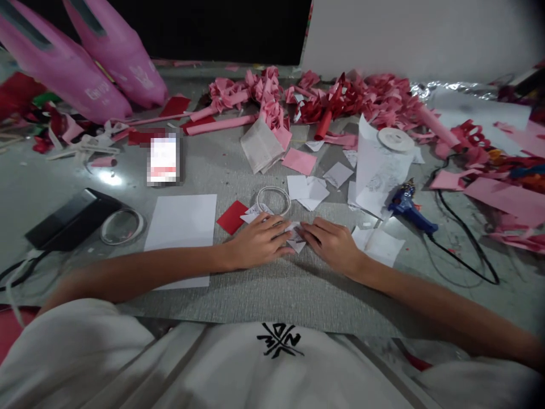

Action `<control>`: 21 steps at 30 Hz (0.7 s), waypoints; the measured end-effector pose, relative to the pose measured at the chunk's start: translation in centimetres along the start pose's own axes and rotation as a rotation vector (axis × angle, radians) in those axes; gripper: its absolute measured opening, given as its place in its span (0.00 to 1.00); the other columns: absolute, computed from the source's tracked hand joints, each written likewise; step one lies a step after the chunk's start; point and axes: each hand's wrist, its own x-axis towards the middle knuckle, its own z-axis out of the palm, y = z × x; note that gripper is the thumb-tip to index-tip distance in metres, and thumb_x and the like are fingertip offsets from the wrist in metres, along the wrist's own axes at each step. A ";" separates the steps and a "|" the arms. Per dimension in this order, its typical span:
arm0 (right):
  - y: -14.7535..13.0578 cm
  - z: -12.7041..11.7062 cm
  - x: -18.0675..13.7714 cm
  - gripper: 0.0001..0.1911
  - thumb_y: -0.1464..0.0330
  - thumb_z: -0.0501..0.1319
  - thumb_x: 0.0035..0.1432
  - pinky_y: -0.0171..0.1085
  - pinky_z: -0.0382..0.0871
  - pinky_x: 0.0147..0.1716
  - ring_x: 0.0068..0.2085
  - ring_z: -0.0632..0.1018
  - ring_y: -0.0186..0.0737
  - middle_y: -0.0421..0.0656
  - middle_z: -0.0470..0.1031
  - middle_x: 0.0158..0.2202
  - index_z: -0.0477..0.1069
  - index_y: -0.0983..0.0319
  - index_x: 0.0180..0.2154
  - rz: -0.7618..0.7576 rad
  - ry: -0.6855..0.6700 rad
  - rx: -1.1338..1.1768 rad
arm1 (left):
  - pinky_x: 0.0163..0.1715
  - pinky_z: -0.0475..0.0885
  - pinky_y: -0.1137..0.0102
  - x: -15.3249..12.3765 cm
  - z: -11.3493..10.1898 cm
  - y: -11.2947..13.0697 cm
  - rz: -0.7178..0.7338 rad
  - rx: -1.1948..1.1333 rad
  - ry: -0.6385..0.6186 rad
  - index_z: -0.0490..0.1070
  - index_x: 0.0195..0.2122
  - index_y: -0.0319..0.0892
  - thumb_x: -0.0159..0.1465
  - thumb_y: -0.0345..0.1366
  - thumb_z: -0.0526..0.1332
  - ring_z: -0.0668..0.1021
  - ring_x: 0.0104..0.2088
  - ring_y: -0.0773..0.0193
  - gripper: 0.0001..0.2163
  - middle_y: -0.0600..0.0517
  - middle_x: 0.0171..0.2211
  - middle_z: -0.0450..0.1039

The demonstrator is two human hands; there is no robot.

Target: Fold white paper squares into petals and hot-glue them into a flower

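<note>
A small piece of white paper [297, 240] with dark markings lies between my two hands, low over the mat. My left hand [261, 243] holds its left side, fingers reaching over the edge and thumb nearer to me. At the paper's right edge, the fingertips of my right hand [334, 243] are closed in a pinch. Part of the paper is covered by the fingers. Just beyond my left hand are a red paper square [233, 217] and a white ring [273, 188], perhaps a tape roll. Small white paper pieces [309, 190] lie beyond the hands.
A white sheet [181, 221] lies under my left forearm. To the left are a lit phone [164, 159], a black box-like object [72, 218] and a tape roll [122, 226]. A blue glue gun [411, 207] with its cord lies right. Pink paper scraps [383, 99] line the back.
</note>
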 end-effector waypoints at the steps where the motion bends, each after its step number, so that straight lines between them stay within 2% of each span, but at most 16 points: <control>1: 0.0 0.1 0.0 0.13 0.68 0.56 0.74 0.35 0.71 0.32 0.32 0.78 0.36 0.43 0.78 0.33 0.78 0.65 0.45 -0.015 0.005 0.012 | 0.52 0.72 0.55 0.2 0.1 0.2 -0.033 0.005 0.008 0.78 0.48 0.38 0.74 0.43 0.59 0.77 0.54 0.50 0.15 0.42 0.56 0.78; 3: 0.2 0.1 -0.1 0.12 0.69 0.56 0.73 0.35 0.70 0.31 0.31 0.77 0.35 0.43 0.77 0.32 0.78 0.65 0.43 -0.044 0.005 0.024 | 0.51 0.73 0.57 0.6 0.3 0.6 -0.120 0.013 0.038 0.78 0.42 0.37 0.74 0.40 0.59 0.77 0.53 0.51 0.12 0.42 0.55 0.78; 6: 0.3 0.1 -0.3 0.11 0.71 0.56 0.73 0.36 0.71 0.32 0.33 0.77 0.37 0.44 0.76 0.33 0.77 0.65 0.44 -0.098 0.001 0.019 | 0.50 0.73 0.57 1.1 0.6 0.9 -0.167 -0.006 0.042 0.77 0.41 0.38 0.74 0.39 0.59 0.77 0.52 0.52 0.11 0.43 0.52 0.79; 10: 0.1 -0.1 -0.1 0.13 0.68 0.57 0.72 0.37 0.74 0.35 0.40 0.78 0.40 0.49 0.76 0.45 0.74 0.62 0.54 0.028 -0.020 0.047 | 0.50 0.73 0.59 1.3 0.5 0.9 -0.164 -0.050 0.032 0.76 0.40 0.38 0.74 0.36 0.58 0.77 0.49 0.54 0.10 0.44 0.47 0.78; 12: -0.1 -0.2 0.1 0.12 0.67 0.58 0.72 0.39 0.75 0.37 0.43 0.79 0.42 0.51 0.75 0.48 0.73 0.61 0.54 0.073 -0.029 0.075 | 0.50 0.74 0.59 1.3 0.4 0.9 -0.165 -0.046 0.036 0.76 0.40 0.38 0.74 0.36 0.57 0.76 0.48 0.55 0.10 0.44 0.46 0.77; 17: -0.4 -0.2 0.0 0.07 0.72 0.58 0.70 0.39 0.75 0.41 0.46 0.79 0.44 0.49 0.78 0.45 0.73 0.62 0.48 0.112 0.014 0.083 | 0.48 0.74 0.58 1.2 0.4 0.9 -0.200 -0.011 0.047 0.77 0.43 0.37 0.73 0.37 0.59 0.75 0.46 0.53 0.10 0.43 0.44 0.76; 21: -0.5 -0.2 -0.4 0.09 0.75 0.58 0.69 0.37 0.72 0.38 0.42 0.80 0.41 0.45 0.80 0.43 0.74 0.62 0.47 0.031 0.031 -0.073 | 0.48 0.73 0.59 1.2 0.4 0.9 -0.194 -0.023 0.063 0.77 0.44 0.37 0.73 0.37 0.59 0.76 0.46 0.54 0.10 0.44 0.44 0.78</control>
